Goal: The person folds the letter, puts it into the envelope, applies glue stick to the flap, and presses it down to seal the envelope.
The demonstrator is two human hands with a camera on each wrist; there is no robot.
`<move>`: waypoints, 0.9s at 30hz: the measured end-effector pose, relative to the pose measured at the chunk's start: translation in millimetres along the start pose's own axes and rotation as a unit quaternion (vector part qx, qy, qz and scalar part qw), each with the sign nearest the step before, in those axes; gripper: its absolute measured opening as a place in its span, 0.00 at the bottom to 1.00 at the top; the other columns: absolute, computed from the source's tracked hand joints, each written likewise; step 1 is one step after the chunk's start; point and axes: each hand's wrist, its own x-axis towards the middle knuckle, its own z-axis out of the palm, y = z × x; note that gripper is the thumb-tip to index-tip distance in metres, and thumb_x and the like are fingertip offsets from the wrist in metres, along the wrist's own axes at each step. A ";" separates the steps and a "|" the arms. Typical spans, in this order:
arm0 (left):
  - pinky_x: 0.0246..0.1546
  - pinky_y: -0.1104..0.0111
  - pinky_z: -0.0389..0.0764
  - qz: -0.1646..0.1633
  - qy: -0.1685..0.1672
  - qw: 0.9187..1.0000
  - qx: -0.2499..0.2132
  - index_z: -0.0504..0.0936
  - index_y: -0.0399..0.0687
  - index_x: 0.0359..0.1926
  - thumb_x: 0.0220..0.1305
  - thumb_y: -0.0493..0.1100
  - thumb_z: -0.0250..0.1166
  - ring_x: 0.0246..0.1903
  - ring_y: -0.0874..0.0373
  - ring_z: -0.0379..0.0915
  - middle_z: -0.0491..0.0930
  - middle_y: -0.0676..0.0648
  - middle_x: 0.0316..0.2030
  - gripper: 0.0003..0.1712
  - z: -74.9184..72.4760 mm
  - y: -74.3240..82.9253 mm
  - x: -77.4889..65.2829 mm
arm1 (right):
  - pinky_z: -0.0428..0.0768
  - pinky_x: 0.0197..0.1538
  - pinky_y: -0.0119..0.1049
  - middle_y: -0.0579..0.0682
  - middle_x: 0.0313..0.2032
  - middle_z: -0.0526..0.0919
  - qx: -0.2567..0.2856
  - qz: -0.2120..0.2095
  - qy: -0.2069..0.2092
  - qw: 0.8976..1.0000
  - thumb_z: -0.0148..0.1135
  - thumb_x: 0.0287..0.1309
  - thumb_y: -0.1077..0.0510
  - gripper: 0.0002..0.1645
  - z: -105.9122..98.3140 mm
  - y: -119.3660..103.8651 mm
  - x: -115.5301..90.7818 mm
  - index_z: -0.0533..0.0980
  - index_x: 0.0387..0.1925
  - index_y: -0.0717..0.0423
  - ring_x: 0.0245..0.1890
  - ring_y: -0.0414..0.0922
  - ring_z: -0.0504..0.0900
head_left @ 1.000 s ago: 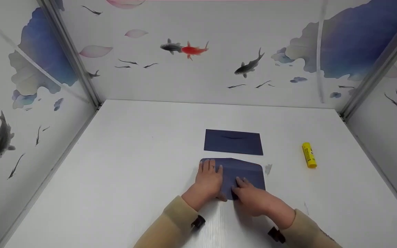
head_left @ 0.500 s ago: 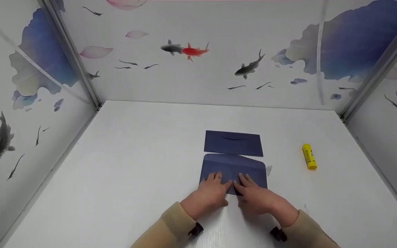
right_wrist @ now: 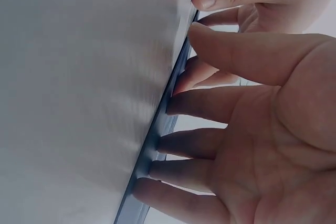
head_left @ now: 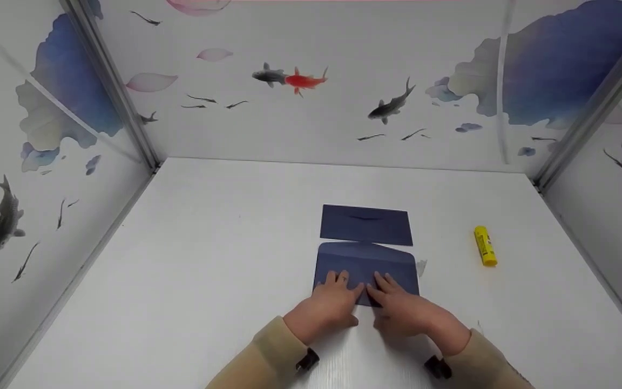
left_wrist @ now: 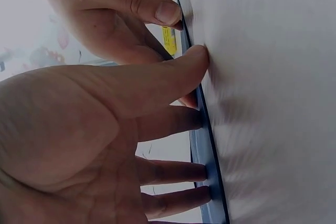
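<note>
Left hand point(head_left: 333, 303), right hand point(head_left: 404, 312): released, fingers extend onto blue envelope point(head_left: 365, 265) | blue envelope: lies slightly nearer tabletop point(head_left: 208, 243) right edge than left | darker rectangle point(head_left: 366, 229): just beyond, toward far edge | yellow tube point(head_left: 485, 246): nearer right edge

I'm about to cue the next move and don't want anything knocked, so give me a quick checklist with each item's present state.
1. Left hand has its fingertips on the near blue envelope: ok.
2. Right hand has its fingertips on that envelope too: ok.
3. Far blue piece is clear of the envelope's top edge: cannot tell; they lie very close.
4. Yellow glue stick lies apart from both blue pieces: ok.
5. Glue stick is capped: cannot tell.
</note>
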 end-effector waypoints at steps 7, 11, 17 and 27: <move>0.64 0.52 0.79 0.003 -0.009 1.000 -0.009 0.67 0.58 0.77 0.65 0.59 0.71 0.73 0.43 0.60 0.63 0.41 0.76 0.43 -0.4 -1.2 -0.9 | 0.65 0.73 0.64 0.67 0.76 0.63 0.060 -0.035 0.045 0.997 0.64 0.70 0.53 0.35 -12.8 16.8 0.2 0.67 0.73 0.63 0.77 0.66 0.62; 0.69 0.50 0.74 0.008 -0.023 0.999 -0.025 0.64 0.58 0.78 0.65 0.60 0.69 0.77 0.43 0.55 0.59 0.40 0.79 0.45 -1.6 -3.1 -3.4 | 0.69 0.71 0.63 0.66 0.68 0.75 0.080 -0.032 0.105 0.991 0.61 0.72 0.55 0.29 -28.1 33.4 0.9 0.72 0.68 0.64 0.71 0.64 0.71; 0.77 0.48 0.62 0.011 -0.052 0.997 -0.061 0.55 0.57 0.82 0.60 0.65 0.73 0.82 0.42 0.45 0.47 0.38 0.82 0.57 -1.4 -5.3 -9.1 | 0.73 0.68 0.64 0.66 0.65 0.77 0.110 0.050 0.175 0.977 0.57 0.75 0.54 0.26 -59.1 72.1 -3.5 0.73 0.67 0.62 0.67 0.65 0.74; 0.79 0.46 0.55 0.012 -0.079 0.995 -0.058 0.47 0.57 0.83 0.52 0.68 0.77 0.83 0.43 0.38 0.40 0.38 0.83 0.68 -0.8 -5.0 -11.3 | 0.75 0.63 0.62 0.75 0.65 0.72 0.192 0.175 0.290 0.921 0.45 0.79 0.48 0.32 -104.9 152.6 -25.4 0.69 0.68 0.70 0.64 0.69 0.72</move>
